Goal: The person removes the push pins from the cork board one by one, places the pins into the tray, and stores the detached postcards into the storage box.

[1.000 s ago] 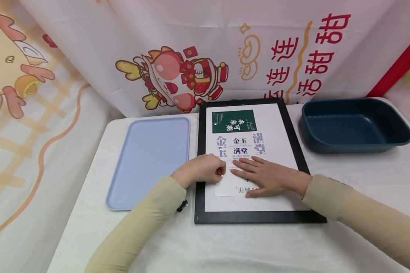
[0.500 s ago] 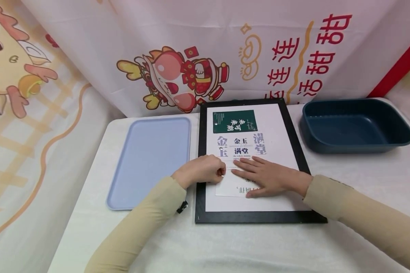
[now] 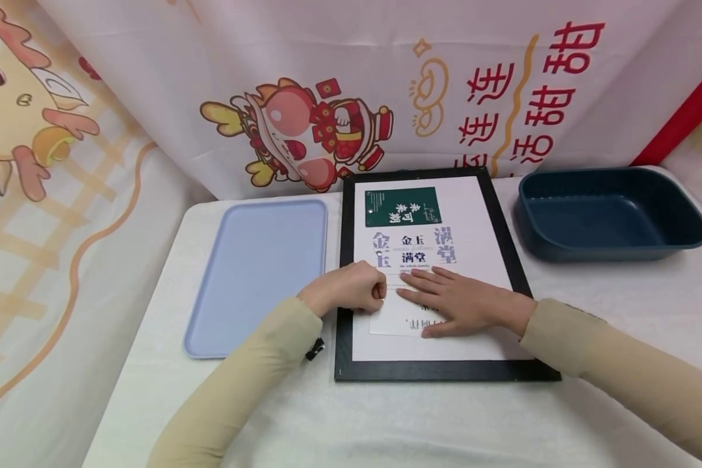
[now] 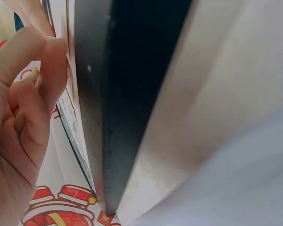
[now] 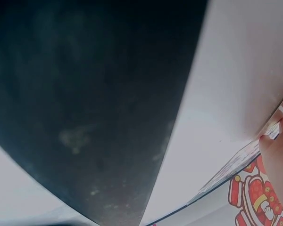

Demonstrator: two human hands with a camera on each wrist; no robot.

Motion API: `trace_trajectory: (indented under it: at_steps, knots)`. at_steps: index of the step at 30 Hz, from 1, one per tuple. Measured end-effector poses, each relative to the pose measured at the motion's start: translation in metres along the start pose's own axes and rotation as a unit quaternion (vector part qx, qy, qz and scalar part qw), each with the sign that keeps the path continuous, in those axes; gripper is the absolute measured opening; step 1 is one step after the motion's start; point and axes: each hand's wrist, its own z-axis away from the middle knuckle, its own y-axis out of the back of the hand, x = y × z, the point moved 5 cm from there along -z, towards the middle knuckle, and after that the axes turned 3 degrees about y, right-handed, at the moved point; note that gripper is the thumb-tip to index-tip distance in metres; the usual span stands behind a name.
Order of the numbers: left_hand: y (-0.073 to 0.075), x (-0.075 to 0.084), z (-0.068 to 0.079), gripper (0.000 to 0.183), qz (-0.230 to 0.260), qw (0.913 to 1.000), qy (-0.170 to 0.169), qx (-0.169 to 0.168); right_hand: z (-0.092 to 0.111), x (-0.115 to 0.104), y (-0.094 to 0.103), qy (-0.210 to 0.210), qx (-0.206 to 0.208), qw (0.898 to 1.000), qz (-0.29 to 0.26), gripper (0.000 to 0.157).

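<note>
My left hand [image 3: 353, 286] has its fingers curled at the left edge of a white printed card [image 3: 394, 320]. A small shiny pin [image 3: 382, 299] shows at its fingertips, mostly hidden by them. My right hand [image 3: 465, 301] lies flat on the same card with its fingers spread. The card rests on a white board [image 3: 491, 253] in a black frame [image 3: 444, 372]. Above it on the board are a card with purple lettering [image 3: 446, 246] and a green card [image 3: 406, 206]. In the left wrist view the left hand [image 4: 23, 113] is bent beside the frame's edge.
A light blue tray [image 3: 257, 279] stands left of the frame. To the right is a dark blue bin [image 3: 611, 214]. A printed cloth [image 3: 339, 65] hangs behind the table, close to the frame's far edge. White cloth [image 3: 421, 422] covers the table.
Both hands keep their places on the card. Only a very slight shift of the whole head view shows.
</note>
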Motion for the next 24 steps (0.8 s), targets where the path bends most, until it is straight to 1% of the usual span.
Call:
trace_trajectory:
  at_steps: [5,10,17,24]
  knots:
    - [-0.0027,-0.0057,0.0011,0.004,0.030,0.9994,0.014,-0.002,-0.0011,0.0003,0.0004,-0.002,-0.001,1.000,-0.002,0.078]
    - [-0.0047,-0.0063,0.0022,0.005,0.064,0.9978,0.016,-0.004,-0.0006,0.0003,0.0013,-0.005,-0.001,1.000,-0.005,0.079]
    - [-0.0073,-0.0078,0.0032,0.005,0.059,0.9983,0.000,0.002,0.0003,-0.0003,0.0006,-0.003,0.001,1.000,-0.013,0.078]
    - [-0.0072,-0.0069,0.0034,0.005,0.061,0.9981,0.004,0.010,0.0001,-0.0006,0.0006,-0.003,0.005,1.000,-0.013,0.078]
